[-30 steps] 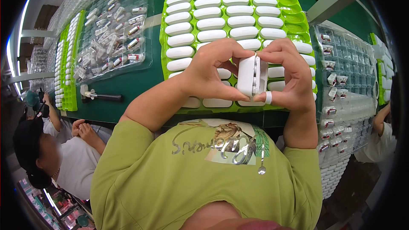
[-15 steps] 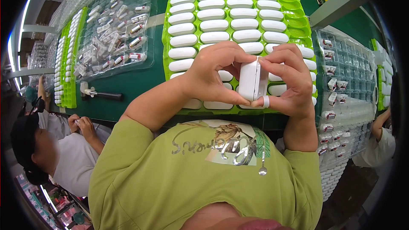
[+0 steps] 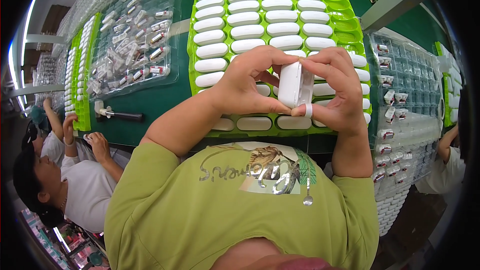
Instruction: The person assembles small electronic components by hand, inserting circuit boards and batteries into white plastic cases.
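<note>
A white rounded plastic case (image 3: 288,86) stands on end between my two hands, above the tray. My left hand (image 3: 248,81) pinches it, index finger at the top and thumb at the lower end. My right hand (image 3: 339,87) grips its right side the same way, with a white band round the thumb. A seam runs along the case, and the part right of it looks clear or glossy. Below, rows of similar white cases (image 3: 247,32) lie in a bright green tray (image 3: 345,10), partly hidden by my hands.
A clear tray (image 3: 172,45) of small parts lies to the left, with a hammer (image 3: 125,115) nearer me. At right is a clear compartment tray (image 3: 415,75), partly filled, beside a grey post (image 3: 395,2). Co-workers sit on both sides; one co-worker's hand (image 3: 100,146) is at left.
My hands and the case have shifted slightly up and left in view, still gripping. The tray also appears a little higher. At left, a co-worker's hand has risen.
</note>
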A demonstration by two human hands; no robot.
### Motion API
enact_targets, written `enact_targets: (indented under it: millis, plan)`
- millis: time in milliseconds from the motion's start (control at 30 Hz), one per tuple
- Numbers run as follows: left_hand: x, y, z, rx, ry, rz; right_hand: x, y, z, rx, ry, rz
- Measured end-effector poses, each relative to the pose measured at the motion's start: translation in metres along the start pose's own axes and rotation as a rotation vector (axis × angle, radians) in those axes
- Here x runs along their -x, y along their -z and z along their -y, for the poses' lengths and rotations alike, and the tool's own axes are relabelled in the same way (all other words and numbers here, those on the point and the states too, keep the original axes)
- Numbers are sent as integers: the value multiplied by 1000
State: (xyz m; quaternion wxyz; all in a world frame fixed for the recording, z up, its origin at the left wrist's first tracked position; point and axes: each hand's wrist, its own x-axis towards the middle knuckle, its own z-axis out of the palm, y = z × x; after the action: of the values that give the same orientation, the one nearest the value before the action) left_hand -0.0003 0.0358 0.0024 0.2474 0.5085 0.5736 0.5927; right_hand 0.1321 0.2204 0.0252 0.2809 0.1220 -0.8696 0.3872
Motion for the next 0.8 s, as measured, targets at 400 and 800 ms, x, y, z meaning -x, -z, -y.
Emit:
enact_targets:
  millis: [400, 800]
  plan:
    - [1, 6, 1, 49, 64, 111, -1, 5, 1, -52, -8, 38]
    - [-4, 5, 5, 273, 128, -31, 18, 8, -25, -1248, -502, -294]
